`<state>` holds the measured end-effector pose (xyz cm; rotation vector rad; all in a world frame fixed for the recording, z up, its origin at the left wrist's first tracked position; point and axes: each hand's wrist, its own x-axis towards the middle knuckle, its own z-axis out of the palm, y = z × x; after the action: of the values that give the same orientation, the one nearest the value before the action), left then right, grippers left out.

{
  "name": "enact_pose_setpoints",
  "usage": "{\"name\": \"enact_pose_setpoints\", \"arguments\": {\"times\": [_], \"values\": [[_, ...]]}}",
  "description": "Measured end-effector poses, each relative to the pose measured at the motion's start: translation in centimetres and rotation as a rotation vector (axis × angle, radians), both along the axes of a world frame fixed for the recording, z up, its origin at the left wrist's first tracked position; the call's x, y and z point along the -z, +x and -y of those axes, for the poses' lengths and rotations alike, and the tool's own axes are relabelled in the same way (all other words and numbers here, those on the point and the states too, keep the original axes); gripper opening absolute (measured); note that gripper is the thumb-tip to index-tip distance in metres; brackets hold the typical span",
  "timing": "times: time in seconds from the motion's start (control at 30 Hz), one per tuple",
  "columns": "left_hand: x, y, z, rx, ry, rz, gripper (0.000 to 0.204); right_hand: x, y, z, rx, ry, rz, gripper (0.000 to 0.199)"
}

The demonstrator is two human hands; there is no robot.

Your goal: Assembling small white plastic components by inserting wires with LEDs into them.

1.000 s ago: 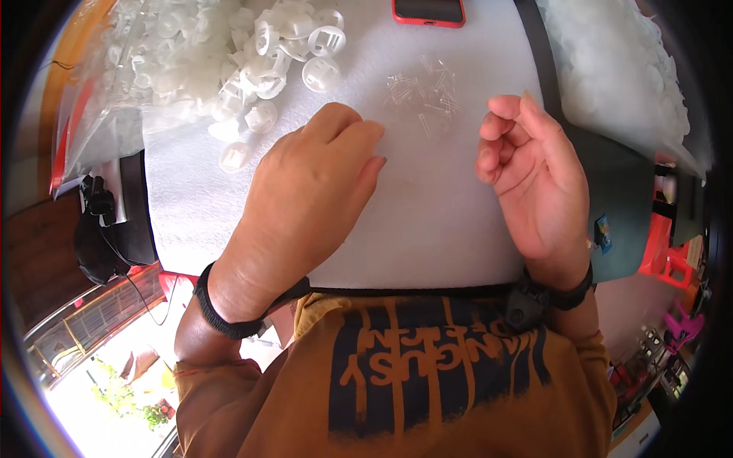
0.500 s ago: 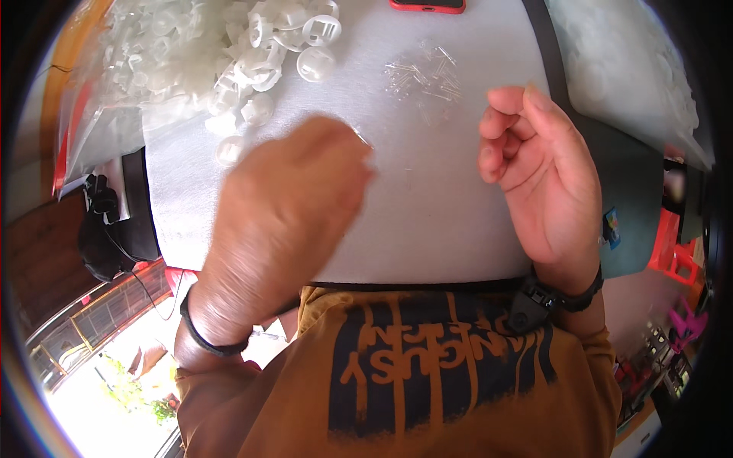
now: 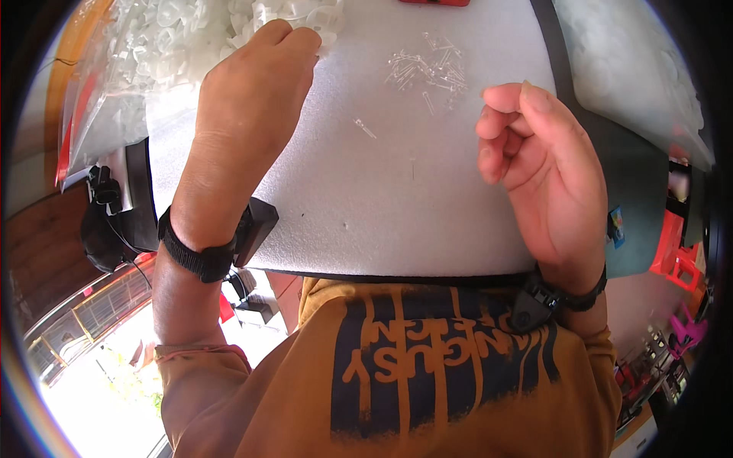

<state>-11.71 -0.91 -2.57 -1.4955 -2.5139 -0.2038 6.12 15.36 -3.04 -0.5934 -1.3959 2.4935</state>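
My left hand (image 3: pixel 252 103) reaches over the near edge of a heap of translucent white plastic parts (image 3: pixel 172 34), some of them round caps. Its fingers curl down out of sight, so whatever they grip is hidden. At the right, my right hand (image 3: pixel 544 172) hovers palm inward with loosely bent fingers; no object shows in it. Between the hands, one small clear plastic pin (image 3: pixel 365 128) lies alone on the pale table mat (image 3: pixel 366 221). A loose cluster of similar clear pins (image 3: pixel 427 70) sits farther off, left of my right fingertips.
A clear plastic bag (image 3: pixel 84 114) surrounds the heap at the left. Another bag of whitish parts (image 3: pixel 634 72) stands at the far right. A red-edged phone (image 3: pixel 435 2) is cut off at the top. A small blue wrapper (image 3: pixel 616 227) lies beside my right wrist.
My left hand has moved away to the far left, from above the mat to the heap. The lone pin now lies uncovered on the mat. My right hand has barely moved.
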Motion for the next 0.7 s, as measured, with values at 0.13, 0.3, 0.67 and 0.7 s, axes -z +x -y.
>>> {"name": "enact_pose_setpoints", "arguments": {"times": [0.13, 0.3, 0.67, 0.7], "values": [[-2.2, 2.3, 0.4, 0.024, 0.094, 0.251, 0.012, -0.1, 0.1, -0.1, -0.050, 0.009, 0.002, 0.030], [-4.9, 7.0, -0.4, -0.292, 0.378, 1.471, 0.018, -0.3, 0.1, 0.6, -0.082, 0.098, 0.048, 0.032], [-3.5, 7.9, 0.1, -0.184, 0.300, 1.334, 0.009, -0.3, 0.1, 1.0, -0.308, -0.123, 0.030, 0.032], [-3.3, 7.6, 0.2, -0.196, 0.294, 1.158, 0.009, -0.3, 0.1, 1.1, -0.283, -0.146, 0.051, 0.032]]}}
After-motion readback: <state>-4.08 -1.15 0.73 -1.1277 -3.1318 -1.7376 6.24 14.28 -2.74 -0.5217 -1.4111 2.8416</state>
